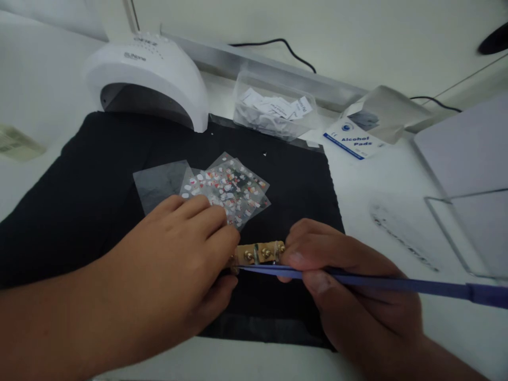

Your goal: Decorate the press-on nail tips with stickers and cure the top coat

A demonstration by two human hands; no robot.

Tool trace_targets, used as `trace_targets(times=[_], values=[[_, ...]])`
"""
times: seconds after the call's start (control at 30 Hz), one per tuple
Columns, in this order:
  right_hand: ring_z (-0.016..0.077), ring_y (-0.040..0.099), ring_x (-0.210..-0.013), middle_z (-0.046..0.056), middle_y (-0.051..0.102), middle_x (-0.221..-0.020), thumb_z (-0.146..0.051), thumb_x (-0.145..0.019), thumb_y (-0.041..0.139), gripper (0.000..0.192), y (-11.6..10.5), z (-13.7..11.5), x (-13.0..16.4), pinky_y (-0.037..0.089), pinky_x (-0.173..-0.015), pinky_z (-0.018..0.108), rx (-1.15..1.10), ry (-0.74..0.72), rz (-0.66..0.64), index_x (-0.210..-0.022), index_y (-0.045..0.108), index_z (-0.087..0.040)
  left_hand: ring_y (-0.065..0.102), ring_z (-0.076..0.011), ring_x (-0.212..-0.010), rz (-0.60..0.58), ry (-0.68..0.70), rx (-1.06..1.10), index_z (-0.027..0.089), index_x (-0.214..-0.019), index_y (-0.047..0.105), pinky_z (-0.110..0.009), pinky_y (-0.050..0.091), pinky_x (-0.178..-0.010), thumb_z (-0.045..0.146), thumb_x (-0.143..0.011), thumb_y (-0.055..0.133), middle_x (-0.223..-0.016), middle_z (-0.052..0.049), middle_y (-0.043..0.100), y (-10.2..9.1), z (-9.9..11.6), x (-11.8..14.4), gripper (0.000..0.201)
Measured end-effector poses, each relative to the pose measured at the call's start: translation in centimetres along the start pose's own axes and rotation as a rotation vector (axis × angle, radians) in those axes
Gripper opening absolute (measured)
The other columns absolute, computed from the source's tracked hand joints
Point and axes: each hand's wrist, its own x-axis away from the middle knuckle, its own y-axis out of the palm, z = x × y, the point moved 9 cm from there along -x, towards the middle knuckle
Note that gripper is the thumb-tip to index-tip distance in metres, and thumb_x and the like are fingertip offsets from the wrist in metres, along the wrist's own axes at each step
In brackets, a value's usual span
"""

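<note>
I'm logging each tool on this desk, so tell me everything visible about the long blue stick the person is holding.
The long blue stick is thin, straight and matte, seemingly plastic. It lies almost level, running from the frame's right edge leftward to a tip beside the small tan strip with gold studs. The right hand pinches it between thumb and fingers near that tip; the left hand is at the strip's other end. Beneath is the black mat.

Soft, even room light is falling from above, casting faint shadows. The white lamp (pixel 148 79) at eleven o'clock is glaring slightly. Edges are bending toward three and nine o'clock, and everything is looking mildly blurred.
</note>
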Motion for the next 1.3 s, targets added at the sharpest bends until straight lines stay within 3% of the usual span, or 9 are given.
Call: trace_targets(times=[0.93, 1.3], values=[[0.0159, 0.056, -0.068, 0.000, 0.062, -0.076, -0.007, -0.086, 0.052, 0.027, 0.02, 0.02, -0.09, 0.048, -0.060, 0.034, 0.043, 0.007, -0.033, -0.100, 0.067, -0.025, 0.056, -0.0263, -0.085, 0.009, 0.003, -0.017, 0.020, -0.081, 0.062, -0.047, 0.046, -0.076, 0.025, -0.087, 0.058, -0.085, -0.003, 0.062, -0.17, 0.16, -0.08, 0.009], [0.0148, 0.057, -0.069, 0.000, 0.062, -0.080, -0.005, -0.084, 0.052, 0.031, 0.22, 0.00, -0.22, 0.049, -0.056, 0.032, 0.068, -0.084, -0.079, -0.105, 0.066, -0.023, 0.055, -0.0265, -0.085, 0.000, -0.009, 0.016, 0.020, -0.080, 0.061, -0.048, 0.045, -0.076, 0.026, -0.086, 0.058, -0.085, -0.003, 0.061, -0.26, 0.19, -0.04, 0.009]])
